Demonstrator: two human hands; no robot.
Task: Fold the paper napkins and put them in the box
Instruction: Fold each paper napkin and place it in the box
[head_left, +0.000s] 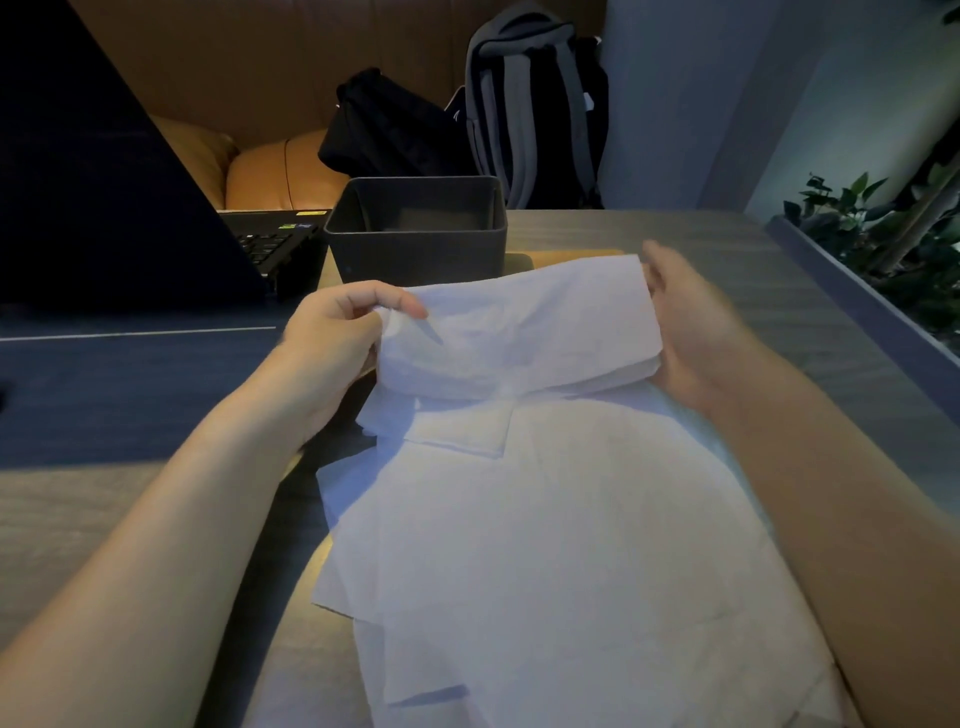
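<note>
Two hands, our left hand (332, 332) and right hand (691, 332), pinch one half-folded napkin (524, 327) above the loose pile (545, 545); beyond it, the far box (415, 244) looks empty, so most work remains.

Box (415, 244) on surface (727, 270), centre rear. Laptop (104, 182) left of box. Loose napkins (545, 545) spread in front of box. Folded napkin (524, 327) between hands, above the spread. Backpack (535, 104) behind surface. Plants (883, 234) far right.
</note>
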